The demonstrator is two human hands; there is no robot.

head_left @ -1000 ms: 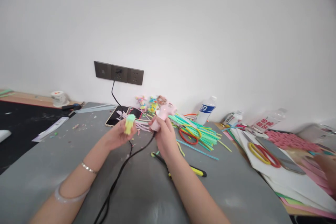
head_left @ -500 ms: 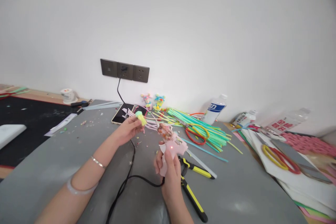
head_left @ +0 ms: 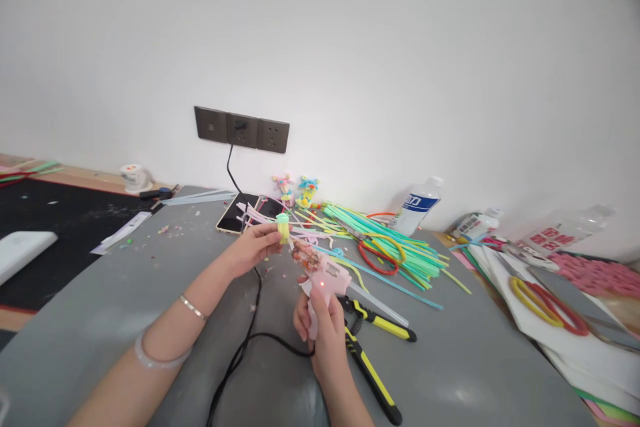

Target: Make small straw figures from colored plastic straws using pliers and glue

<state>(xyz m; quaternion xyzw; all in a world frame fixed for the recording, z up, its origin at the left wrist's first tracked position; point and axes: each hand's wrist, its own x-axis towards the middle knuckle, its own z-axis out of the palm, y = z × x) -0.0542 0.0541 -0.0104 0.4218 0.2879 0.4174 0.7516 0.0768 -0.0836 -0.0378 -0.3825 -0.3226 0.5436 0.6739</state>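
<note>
My left hand (head_left: 253, 248) pinches a small yellow-green craft piece (head_left: 283, 227) above the grey table (head_left: 100, 307). My right hand (head_left: 316, 328) grips the handle of a pink glue gun (head_left: 320, 277) whose red light is on. The gun's nozzle points up and left at the craft piece, nearly touching it. A black cord (head_left: 245, 347) runs from the gun across the table. Another black cord goes up to the wall socket (head_left: 242, 129).
Black-and-yellow pliers (head_left: 373, 360) lie right of my right hand. A pile of green and yellow straws (head_left: 400, 250), red-and-yellow scissors (head_left: 375, 255), a phone (head_left: 235, 213), a water bottle (head_left: 417, 205) and small figures (head_left: 295, 190) sit behind. Paper sheets with scissors (head_left: 545, 297) lie far right.
My right hand pulled the glue gun back toward me and turned its nozzle toward the craft piece. My left hand shifted slightly right, bringing the piece to the nozzle. The view shifted slightly.
</note>
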